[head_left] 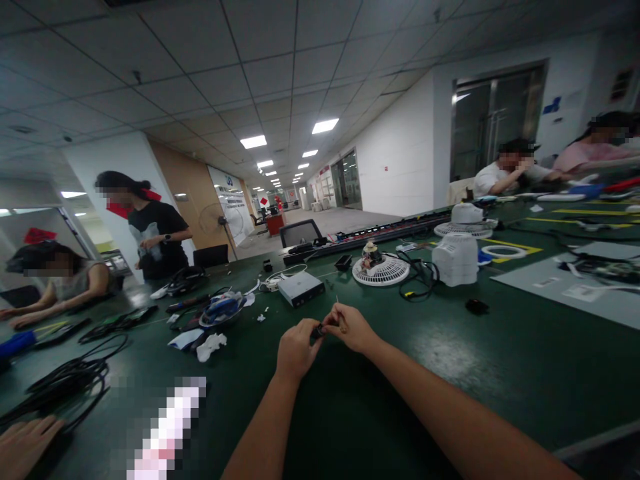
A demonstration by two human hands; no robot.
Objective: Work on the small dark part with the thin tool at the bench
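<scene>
Above the green tabletop, my left hand (296,348) is closed in a pinch around a small dark part (317,331), whose exact kind is too small to make out. My right hand (354,328) meets it from the other side, thumb and forefinger pressed together at the part's edge. A thin light rod (337,300) sticks up from the fingers of my right hand; its lower end is hidden. Just beyond both hands lies a silver and black box-shaped device (301,289).
A white fan grille with a motor (381,267) and a white housing (456,259) stand beyond on the right. Coiled black cables (65,380), crumpled tissue (211,347) and a blurred bright screen (167,427) lie left. Several people are around the table; another person's hand (30,443) rests lower left.
</scene>
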